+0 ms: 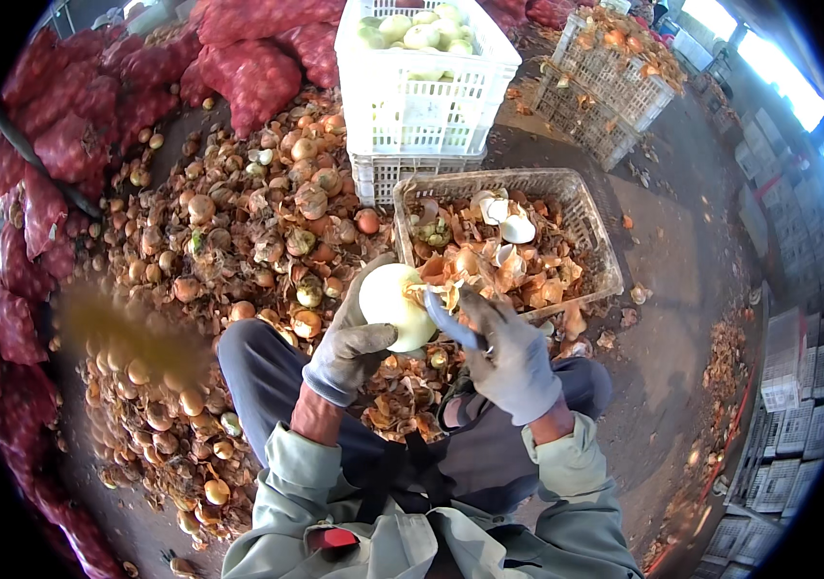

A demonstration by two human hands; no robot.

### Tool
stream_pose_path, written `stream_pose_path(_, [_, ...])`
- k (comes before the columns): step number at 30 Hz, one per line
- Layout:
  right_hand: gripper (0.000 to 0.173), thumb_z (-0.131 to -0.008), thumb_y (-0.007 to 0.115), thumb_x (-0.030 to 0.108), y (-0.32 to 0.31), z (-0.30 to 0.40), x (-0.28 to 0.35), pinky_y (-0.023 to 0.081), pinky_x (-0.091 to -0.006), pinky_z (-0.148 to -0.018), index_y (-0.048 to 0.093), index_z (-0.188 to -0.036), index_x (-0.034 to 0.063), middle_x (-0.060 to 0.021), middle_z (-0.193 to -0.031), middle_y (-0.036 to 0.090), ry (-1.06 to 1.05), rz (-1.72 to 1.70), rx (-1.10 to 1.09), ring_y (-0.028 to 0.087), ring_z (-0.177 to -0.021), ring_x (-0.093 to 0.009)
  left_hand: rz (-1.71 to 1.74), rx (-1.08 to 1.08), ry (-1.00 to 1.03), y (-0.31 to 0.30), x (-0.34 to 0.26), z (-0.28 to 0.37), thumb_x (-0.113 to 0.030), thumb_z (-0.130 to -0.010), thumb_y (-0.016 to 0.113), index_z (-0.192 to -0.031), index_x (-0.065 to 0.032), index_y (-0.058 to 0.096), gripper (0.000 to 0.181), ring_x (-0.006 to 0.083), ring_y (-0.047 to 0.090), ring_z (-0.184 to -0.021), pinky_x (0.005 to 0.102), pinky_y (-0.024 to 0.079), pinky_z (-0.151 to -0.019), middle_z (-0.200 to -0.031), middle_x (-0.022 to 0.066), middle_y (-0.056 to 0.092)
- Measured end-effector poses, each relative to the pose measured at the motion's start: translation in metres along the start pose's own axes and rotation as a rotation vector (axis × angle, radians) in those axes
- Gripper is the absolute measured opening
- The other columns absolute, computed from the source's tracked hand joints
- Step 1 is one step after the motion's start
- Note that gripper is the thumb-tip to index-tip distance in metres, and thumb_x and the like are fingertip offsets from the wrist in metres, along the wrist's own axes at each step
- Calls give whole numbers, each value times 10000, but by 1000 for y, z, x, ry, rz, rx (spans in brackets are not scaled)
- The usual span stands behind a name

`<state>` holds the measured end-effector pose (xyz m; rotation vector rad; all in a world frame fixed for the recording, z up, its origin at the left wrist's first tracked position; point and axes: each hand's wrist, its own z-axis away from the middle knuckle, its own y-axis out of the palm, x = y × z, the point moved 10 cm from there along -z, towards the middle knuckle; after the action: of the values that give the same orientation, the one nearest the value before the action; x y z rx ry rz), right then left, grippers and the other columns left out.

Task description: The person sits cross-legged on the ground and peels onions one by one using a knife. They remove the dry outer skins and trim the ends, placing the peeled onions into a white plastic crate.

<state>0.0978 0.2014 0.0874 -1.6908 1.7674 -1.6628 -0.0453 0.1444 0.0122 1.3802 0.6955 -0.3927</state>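
A large, pale peeled onion (391,302) rests in my gloved left hand (351,347), the thumb across its lower side. Dry yellowish skin still clings to the onion's right end. My right hand (512,354), also in a grey work glove, grips a small curved knife (449,320). Its blade lies against or very close to the onion's right side; exact contact cannot be told. Just beyond both hands is a dirty plastic crate (609,269) holding onion skins (471,266) and white outer layers.
Unpeeled onions (202,210) lie heaped to the left, with red mesh sacks (249,79) behind. A white crate of peeled onions (422,108) stands on another crate ahead. Skin-filled stacked crates (600,87) stand far right; more crates (781,369) line the right edge.
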Motion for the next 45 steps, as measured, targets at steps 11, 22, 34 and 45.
stream_pose_path(11, [617, -688, 698, 111, 32, 14, -17, 519, -453, -699, 498, -1262, 5, -195, -1032, 589, 19, 188, 205, 625, -879, -372, 58, -2, -124, 16, 10, 8, -33, -566, 842, -1464, -34, 308, 1045, 273, 527, -1242, 416, 452, -1045, -1354, 125, 509])
stream_pose_path(22, [559, -699, 679, 98, 24, 18, -24, 538, -428, -716, 500, -1217, -17, -206, -1110, 581, 49, 381, 194, 638, -934, -348, -17, 13, -49, 17, 7, 18, 54, -499, 738, -1421, -17, 365, 998, 273, 551, -1213, 413, 453, -1042, -1292, 116, 557])
stream_pose_path(34, [411, -745, 644, 46, 16, 29, -121, 523, -467, -680, 518, -1121, -64, -231, -877, 630, 377, 510, 194, 656, -799, -395, 188, 79, 16, 13, 3, 21, -9, -527, 772, -1456, -57, 323, 1033, 348, 604, -1132, 481, 554, -928, -1287, 153, 546])
stream_pose_path(45, [794, -635, 684, 107, 8, 15, -5, 521, -480, -757, 412, -1376, 18, -220, -1146, 565, -22, 41, 167, 609, -947, -409, 342, 161, -15, 28, 19, 10, -43, -686, 765, -1485, -52, 267, 941, 346, 623, -1097, 448, 632, -760, -1316, 174, 518])
